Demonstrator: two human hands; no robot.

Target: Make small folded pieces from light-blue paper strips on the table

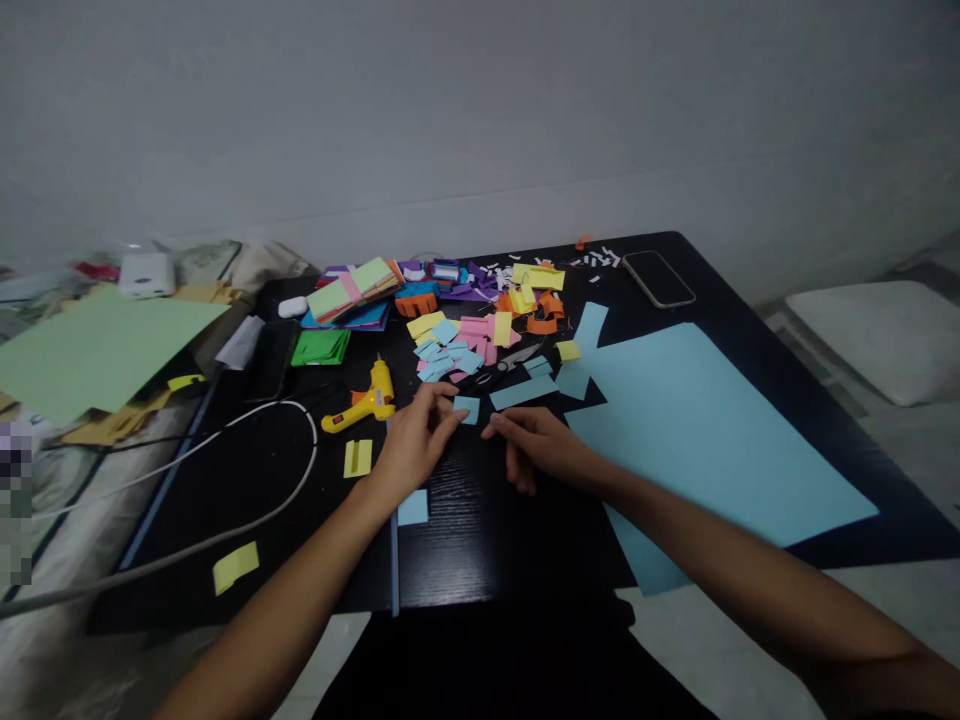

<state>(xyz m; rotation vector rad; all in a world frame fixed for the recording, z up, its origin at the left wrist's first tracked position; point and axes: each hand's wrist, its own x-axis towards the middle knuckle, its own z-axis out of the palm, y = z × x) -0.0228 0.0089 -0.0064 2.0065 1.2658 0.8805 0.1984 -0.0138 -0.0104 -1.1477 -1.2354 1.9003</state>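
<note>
Pinching noted at frame centre: small blue paper (468,407) is clamped by left hand (417,432). Right hand (546,447), just right, is held curled; any grip cannot be told. Blue strip (523,392) is seen above it; yellow glue gun (382,386), centre left; large blue sheet (712,430), right.

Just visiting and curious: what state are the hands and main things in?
Left hand: pinching
Blue piece: held by left hand
Right hand: curled, nothing visibly held
Blue sheet: spread out
Glue gun: lying on its side
Scissors: lying down; open or shut unclear
Right phone: flat, looks dark
Paper stack: pink strip across
</note>
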